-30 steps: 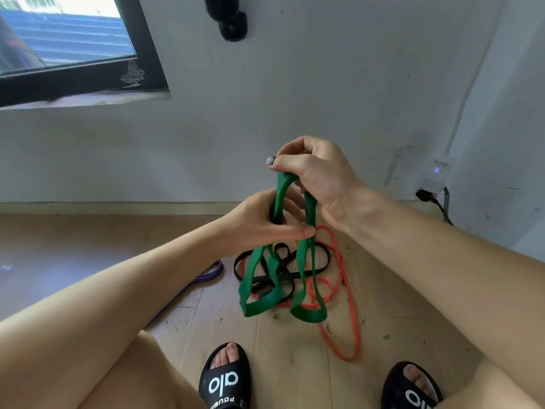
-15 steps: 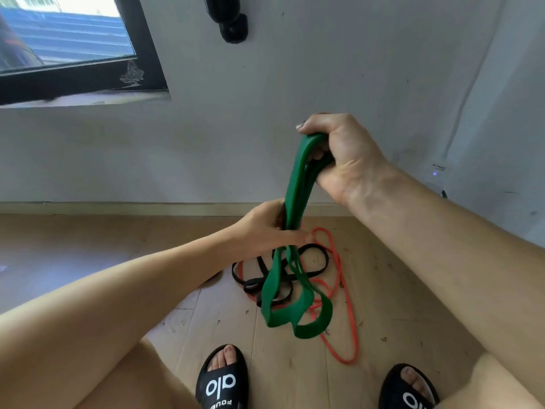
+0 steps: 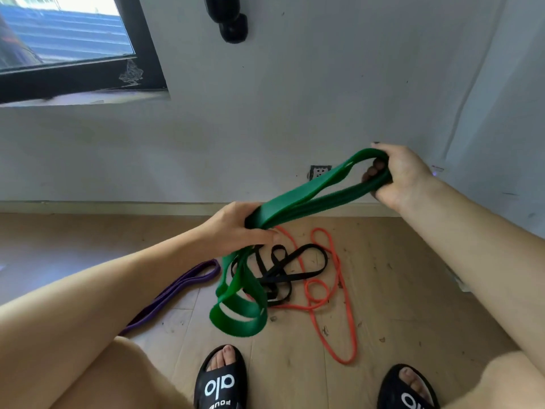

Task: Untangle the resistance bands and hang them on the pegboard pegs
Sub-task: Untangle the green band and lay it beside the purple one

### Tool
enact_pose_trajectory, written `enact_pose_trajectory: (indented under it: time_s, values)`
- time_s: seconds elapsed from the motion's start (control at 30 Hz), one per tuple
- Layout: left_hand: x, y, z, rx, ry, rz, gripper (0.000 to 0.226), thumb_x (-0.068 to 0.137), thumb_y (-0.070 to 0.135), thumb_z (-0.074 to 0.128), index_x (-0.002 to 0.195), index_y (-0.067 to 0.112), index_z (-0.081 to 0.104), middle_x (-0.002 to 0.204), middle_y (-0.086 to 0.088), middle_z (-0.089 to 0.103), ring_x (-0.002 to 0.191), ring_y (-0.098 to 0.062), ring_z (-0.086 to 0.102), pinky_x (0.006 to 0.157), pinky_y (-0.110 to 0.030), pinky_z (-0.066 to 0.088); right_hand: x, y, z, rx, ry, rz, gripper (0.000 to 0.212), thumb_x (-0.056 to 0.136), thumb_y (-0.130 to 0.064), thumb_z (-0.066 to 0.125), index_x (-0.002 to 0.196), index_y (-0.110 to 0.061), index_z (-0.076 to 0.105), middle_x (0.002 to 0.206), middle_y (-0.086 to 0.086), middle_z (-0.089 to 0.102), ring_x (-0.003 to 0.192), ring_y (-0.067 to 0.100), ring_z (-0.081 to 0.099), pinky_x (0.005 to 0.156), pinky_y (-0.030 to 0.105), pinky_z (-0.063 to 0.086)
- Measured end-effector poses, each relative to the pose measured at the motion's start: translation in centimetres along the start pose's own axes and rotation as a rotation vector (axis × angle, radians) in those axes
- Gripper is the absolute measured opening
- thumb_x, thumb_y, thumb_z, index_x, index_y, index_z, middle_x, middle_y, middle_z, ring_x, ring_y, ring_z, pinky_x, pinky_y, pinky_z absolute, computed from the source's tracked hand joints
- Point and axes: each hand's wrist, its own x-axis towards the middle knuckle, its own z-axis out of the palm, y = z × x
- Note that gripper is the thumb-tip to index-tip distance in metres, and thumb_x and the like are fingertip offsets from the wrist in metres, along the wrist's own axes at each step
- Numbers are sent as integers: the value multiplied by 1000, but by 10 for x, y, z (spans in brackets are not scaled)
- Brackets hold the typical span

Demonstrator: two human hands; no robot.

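A wide green resistance band [image 3: 298,199] stretches between both hands. My right hand [image 3: 404,175] grips its upper end at the right, near the wall. My left hand [image 3: 239,228] holds the band's middle, and the rest hangs below in loose loops [image 3: 239,305] just above the floor. On the wooden floor lie a black band [image 3: 292,270] in a knotted heap, a thin orange band [image 3: 333,302] looped around it, and a purple band [image 3: 177,290] stretched out to the left. No pegboard is in view.
A black peg-like fixture [image 3: 230,22] sticks out of the white wall at the top. A window [image 3: 65,39] is at the upper left, a wall socket [image 3: 320,172] low on the wall. My two feet in black slippers [image 3: 221,382] stand near the bands.
My right hand has swung the green band's upper end out to the right and lower. The left hand stays on the middle. The purple band on the floor has come into view.
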Motion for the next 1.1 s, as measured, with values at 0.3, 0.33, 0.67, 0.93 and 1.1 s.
enact_pose_trajectory:
  time_s: [0.3,0.33,0.67,0.93,1.1]
  values:
    - [-10,9,2,-41,-189,-55,13,87,22,80,95,25,70,81,-1,79,75,-15,76,71,-25,59,8,23,-7,-789,-1,-113,16,101,-11,46,103,-6,60,86,10,59,74,22,59,74,38,51]
    - [-11,9,1,-23,-184,-54,13,87,24,80,96,24,71,81,0,79,76,-14,76,71,-26,59,7,24,-6,-1020,32,-257,19,100,-10,45,111,-6,59,97,10,61,84,25,60,77,36,48]
    - [-11,17,-10,95,-168,61,24,83,21,82,91,40,69,76,18,70,68,2,65,63,-14,47,-61,83,27,-1426,-922,-216,78,73,-19,78,141,-28,42,117,-4,63,103,12,64,87,31,57]
    - [-12,-1,-17,283,-159,-26,29,77,36,86,91,22,65,79,2,68,63,-8,59,63,-28,50,-64,76,42,-1400,-799,-524,32,84,-14,61,111,-21,47,84,5,61,67,18,55,58,31,41]
    - [-15,-10,-21,150,-178,-35,19,81,27,84,85,32,65,79,7,71,72,-11,69,68,-31,57,-59,62,37,-1529,-786,-667,29,84,-12,57,110,-22,52,88,0,62,78,19,60,72,42,55]
